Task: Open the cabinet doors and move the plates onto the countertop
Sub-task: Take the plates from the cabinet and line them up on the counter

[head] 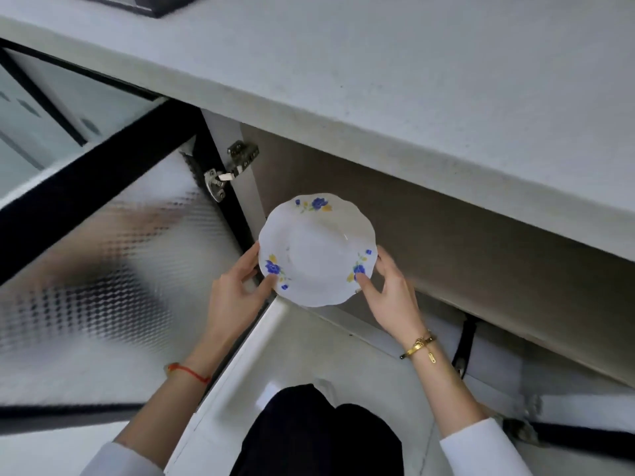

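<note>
Both hands (pixel 237 290) grip a floral plate (pixel 318 249) below the countertop (pixel 378 80).

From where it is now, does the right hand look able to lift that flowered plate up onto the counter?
Probably yes. The right hand and left hand both hold the plate at its rim, and the countertop above looks bare there.
</note>
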